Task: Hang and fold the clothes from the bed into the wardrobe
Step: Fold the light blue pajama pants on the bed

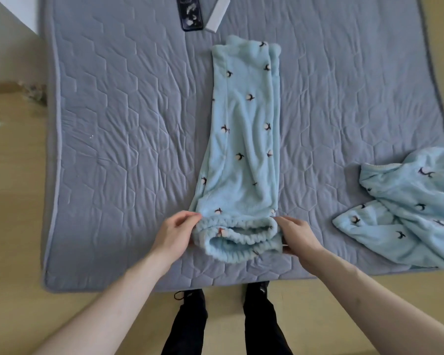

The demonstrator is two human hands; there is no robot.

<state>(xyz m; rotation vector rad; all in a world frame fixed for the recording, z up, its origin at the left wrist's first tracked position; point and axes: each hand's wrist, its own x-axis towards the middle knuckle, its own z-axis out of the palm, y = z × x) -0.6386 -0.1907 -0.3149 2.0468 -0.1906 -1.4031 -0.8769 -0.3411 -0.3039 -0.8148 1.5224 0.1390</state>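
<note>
Your left hand point(176, 233) and right hand point(296, 235) pinch the trousers' point(241, 149) waistband at 6; legs run toward 12.

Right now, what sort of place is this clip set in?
Probably a bedroom at home: a grey quilted mattress pad lies over a pale wood floor, fleece pajama pants are laid out on it for folding, and a phone rests at the far edge.
</note>
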